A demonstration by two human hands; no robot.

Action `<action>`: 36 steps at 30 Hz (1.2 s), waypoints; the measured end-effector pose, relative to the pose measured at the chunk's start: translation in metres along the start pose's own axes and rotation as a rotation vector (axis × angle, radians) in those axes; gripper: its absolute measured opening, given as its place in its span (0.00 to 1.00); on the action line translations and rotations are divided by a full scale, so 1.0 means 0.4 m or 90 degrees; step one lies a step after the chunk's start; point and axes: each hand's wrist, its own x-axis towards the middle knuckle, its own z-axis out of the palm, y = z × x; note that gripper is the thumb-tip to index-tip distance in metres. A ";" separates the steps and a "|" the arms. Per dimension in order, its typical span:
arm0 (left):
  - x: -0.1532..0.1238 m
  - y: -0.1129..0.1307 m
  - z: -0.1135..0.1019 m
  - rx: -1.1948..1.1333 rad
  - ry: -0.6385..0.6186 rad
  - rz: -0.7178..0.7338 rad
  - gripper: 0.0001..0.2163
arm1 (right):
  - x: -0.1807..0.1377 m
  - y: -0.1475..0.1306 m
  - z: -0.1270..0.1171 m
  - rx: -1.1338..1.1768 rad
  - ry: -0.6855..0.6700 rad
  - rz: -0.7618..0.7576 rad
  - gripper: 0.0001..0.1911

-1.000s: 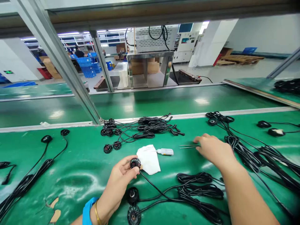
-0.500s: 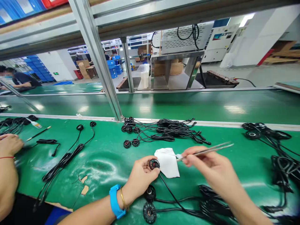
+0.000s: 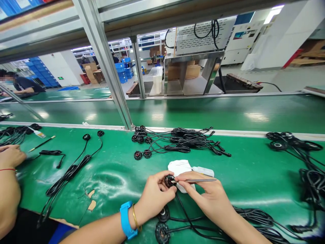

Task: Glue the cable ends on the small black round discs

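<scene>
My left hand (image 3: pixel 152 198) pinches a small round black part (image 3: pixel 168 180) on a black cable, held just above the green mat. My right hand (image 3: pixel 205 196) grips metal tweezers (image 3: pixel 196 180), whose tips touch the part's face. Behind the part lie a white cloth (image 3: pixel 179 166) and a small white bottle (image 3: pixel 203 171). Two more round parts (image 3: pixel 162 223) with cables rest right under my hands.
A bundle of cabled parts (image 3: pixel 177 140) lies further back, and more cables lie at right (image 3: pixel 304 159) and at left (image 3: pixel 71 169). Another person's arm (image 3: pixel 8 176) rests at the far left. A slanted metal post (image 3: pixel 106 64) rises from the bench rail.
My right hand picked up the tweezers from the mat, swung them left and brought their tips onto the part in my left hand. The view shifted left, showing the neighbour's arm.
</scene>
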 end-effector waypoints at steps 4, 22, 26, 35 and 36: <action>0.002 -0.002 -0.001 0.010 0.001 -0.004 0.19 | -0.001 0.003 0.001 -0.024 -0.002 -0.023 0.08; 0.012 -0.008 0.000 -0.048 -0.018 0.015 0.13 | -0.005 -0.006 0.033 0.012 -0.008 0.002 0.05; 0.013 -0.012 -0.002 -0.040 -0.016 0.009 0.16 | -0.015 0.001 0.041 -0.013 -0.003 -0.048 0.06; 0.012 -0.017 -0.005 -0.053 -0.020 0.000 0.19 | -0.009 -0.005 0.035 -0.016 -0.024 -0.080 0.08; 0.011 -0.017 -0.005 -0.055 -0.020 0.000 0.18 | -0.009 -0.004 0.036 -0.022 -0.022 -0.081 0.08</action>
